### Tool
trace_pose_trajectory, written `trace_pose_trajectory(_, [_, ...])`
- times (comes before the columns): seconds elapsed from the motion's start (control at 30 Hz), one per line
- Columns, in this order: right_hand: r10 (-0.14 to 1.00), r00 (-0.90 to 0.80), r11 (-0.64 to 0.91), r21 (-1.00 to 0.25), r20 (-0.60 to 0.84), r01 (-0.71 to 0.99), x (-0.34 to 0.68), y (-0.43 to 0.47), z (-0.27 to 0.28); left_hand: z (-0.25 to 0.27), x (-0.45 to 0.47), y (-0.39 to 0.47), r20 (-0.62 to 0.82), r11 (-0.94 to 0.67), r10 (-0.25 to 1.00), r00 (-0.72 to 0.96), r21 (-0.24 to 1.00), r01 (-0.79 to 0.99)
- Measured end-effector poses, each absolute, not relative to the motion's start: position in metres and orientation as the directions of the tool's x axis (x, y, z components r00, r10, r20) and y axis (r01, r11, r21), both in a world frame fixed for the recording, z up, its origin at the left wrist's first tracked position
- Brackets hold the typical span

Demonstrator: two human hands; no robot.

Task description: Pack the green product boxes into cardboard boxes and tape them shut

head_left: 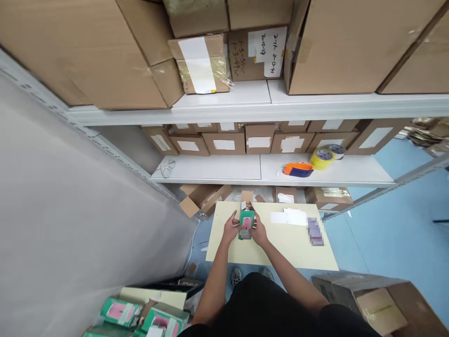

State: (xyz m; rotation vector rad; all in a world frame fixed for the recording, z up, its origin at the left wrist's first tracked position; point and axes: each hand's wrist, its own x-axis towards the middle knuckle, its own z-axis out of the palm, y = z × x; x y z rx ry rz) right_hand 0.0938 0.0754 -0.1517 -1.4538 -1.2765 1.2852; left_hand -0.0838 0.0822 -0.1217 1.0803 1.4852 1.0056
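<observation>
**Both hands close on a green and pink packet over the cream table**

Much of the scene is hard to read. A patch (pixel 315 231) on the right part of the table is blurred into blocks, so what lies there cannot be told. The fingertips of both hands are hidden behind or against the packet, and the small brown object (pixel 247 197) just beyond it is too small to name with certainty; it looks like a little cardboard box. The open carton (pixel 382 304) at the lower right is cut off by the picture's edge, as are the packets (pixel 121 311) at the lower left.

The packet (pixel 246 225) is a small flat green pack with a pink panel on its face, standing roughly upright and seen from above. It sits over the near-left part of the cream table (pixel 287 248), between the two hands. The left hand (pixel 231 228) grips its left edge and the right hand (pixel 258 230) grips its right edge, fingers curled round it.

White paper slips (pixel 289 216) lie on the table to the right of the packet, apart from it. On the shelf (pixel 228 167) behind, an orange and blue tape dispenser (pixel 298 169) rests near a yellow tape roll (pixel 322 158), with rows of labelled brown boxes (pixel 224 142) behind them
</observation>
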Motion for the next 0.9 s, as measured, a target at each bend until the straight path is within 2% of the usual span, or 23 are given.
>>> trace_pose_trajectory(0.17, [0.978,0.052,-0.207,-0.962,-0.201,0.179,0.076,0.07,-0.185,-0.148,-0.101,0.096,-0.255,0.233,0.966,0.03,0.92,0.316])
trace_pose_trajectory(0.3, [0.978,0.073,-0.208,-0.958,-0.197,0.2,0.062,0.061,-0.211,-0.178,-0.113,0.099,-0.266,0.23,0.96,0.089,0.928,0.293])
trace_pose_trajectory(0.5, [0.94,0.07,-0.339,-0.893,-0.334,0.295,0.053,0.045,-0.233,-0.211,-0.131,0.085,-0.389,0.335,0.902,0.187,0.904,0.265])
trace_pose_trajectory(0.63, [0.953,0.084,-0.302,-0.929,-0.291,0.214,0.05,0.04,-0.223,-0.203,-0.141,0.085,-0.359,0.308,0.911,0.204,0.919,0.245])
trace_pose_trajectory(0.8, [0.959,0.07,-0.281,-0.944,-0.273,0.173,0.046,0.042,-0.203,-0.176,-0.133,0.104,-0.138,0.065,0.931,0.337,0.974,0.218])
trace_pose_trajectory(0.9, [0.952,0.129,-0.299,-0.935,-0.278,0.192,0.042,0.045,-0.197,-0.167,-0.125,0.12,-0.202,0.113,0.92,0.335,0.957,0.267])
